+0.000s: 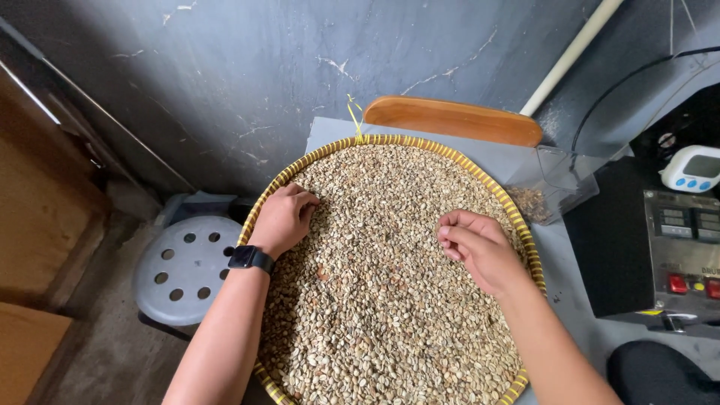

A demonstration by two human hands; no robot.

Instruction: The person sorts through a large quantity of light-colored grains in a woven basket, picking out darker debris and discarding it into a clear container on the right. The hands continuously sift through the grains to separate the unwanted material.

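Your left hand [283, 217] rests on the beans [390, 285] near the left rim of the round woven tray [330, 150], fingers curled loosely down into the pile; whether it grips any beans cannot be told. A black watch [250, 258] sits on that wrist. Your right hand [480, 247] lies on the beans toward the right rim, fingers drawn narrow with thumb and fingertips pinched together; what they pinch is too small to tell. The pale beans fill the tray almost to its rim, and the tray sits on a grey table [577, 300]. Beyond the tray stands a wooden chair back [454, 120]. A clear plastic box [559, 184] lies just beside the right rim. A grey stool [184, 270] with holes stands below the left forearm.
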